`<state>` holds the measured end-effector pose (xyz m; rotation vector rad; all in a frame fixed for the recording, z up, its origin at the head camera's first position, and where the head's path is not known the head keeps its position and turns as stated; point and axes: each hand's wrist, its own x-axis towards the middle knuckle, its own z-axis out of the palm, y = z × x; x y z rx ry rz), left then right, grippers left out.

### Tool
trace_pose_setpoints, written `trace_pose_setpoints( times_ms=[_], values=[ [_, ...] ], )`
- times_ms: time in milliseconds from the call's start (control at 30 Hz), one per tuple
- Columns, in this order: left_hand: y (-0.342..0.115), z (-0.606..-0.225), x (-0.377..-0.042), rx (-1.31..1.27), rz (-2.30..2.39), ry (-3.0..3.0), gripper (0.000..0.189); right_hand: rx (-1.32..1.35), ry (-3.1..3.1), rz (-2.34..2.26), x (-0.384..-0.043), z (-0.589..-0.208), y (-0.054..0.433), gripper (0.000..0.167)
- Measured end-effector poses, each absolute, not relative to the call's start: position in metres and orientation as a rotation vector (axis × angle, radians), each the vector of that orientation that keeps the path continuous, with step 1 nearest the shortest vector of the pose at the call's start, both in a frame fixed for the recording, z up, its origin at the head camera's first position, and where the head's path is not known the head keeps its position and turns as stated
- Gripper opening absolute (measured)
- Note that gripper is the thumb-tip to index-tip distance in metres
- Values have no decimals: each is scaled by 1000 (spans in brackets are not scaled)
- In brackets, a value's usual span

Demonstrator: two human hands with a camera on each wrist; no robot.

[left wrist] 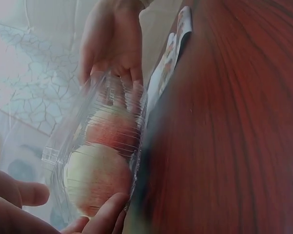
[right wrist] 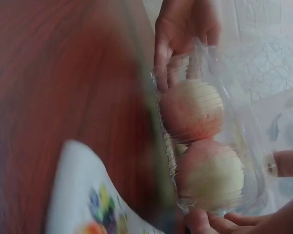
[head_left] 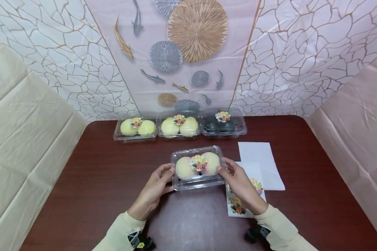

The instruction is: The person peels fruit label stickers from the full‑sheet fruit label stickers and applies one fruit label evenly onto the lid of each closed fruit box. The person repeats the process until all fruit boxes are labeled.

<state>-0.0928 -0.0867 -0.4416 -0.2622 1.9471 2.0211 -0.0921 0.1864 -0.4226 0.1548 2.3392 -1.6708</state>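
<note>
A clear plastic clamshell box (head_left: 190,185) with two peaches (head_left: 184,169) inside is held between both hands, close over the middle of the table. A round, colourful fruit-printed sticker (head_left: 198,163) is on its lid. My left hand (head_left: 154,190) grips the left end, thumb on top and fingers lower down. Gripping the right end, my right hand (head_left: 240,183) has its thumb at the lid's edge. In the left wrist view, the pink-blushed peaches (left wrist: 98,178) show through the ribbed plastic wall. The lid appears closed.
Along the back edge stand three similar boxes: two with pale yellow fruit (head_left: 146,128) (head_left: 188,126), one with dark fruit (head_left: 211,124), each with a sticker on top. A sheet of fruit stickers (head_left: 235,212) lies under my right forearm, beside a blank white sheet (head_left: 259,153).
</note>
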Motion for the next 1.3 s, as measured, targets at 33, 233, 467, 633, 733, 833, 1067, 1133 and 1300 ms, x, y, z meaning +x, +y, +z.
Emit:
trace_pose_setpoints(
  times_ms=[33,233,467,633,733,833,1067,1133,1300],
  values=[
    [-84,-441,-93,-249,2023,1952,44,157,2340,-1671,-93,-421,190,67],
    [-62,-441,-96,-173,2082,1884,44,200,2300,-1728,-99,-417,213,68],
    [-16,-442,-101,-56,2163,1665,49,300,2311,-1732,-98,-415,256,70],
    [13,-442,-102,-34,2165,1617,50,311,2330,-1669,-90,-415,289,84],
    [27,-443,-102,-21,2147,1622,52,306,2343,-1668,-88,-419,306,83],
    [38,-444,-102,4,2124,1633,53,289,2294,-1766,-86,-424,324,74],
    [54,-444,-106,78,2163,1597,48,316,1997,-2119,-90,-437,357,27],
    [58,-445,-108,104,2158,1613,50,323,1956,-2160,-93,-439,364,24],
    [66,-449,-112,344,1912,1950,49,250,1867,-2300,-102,-445,381,22]
  ],
)
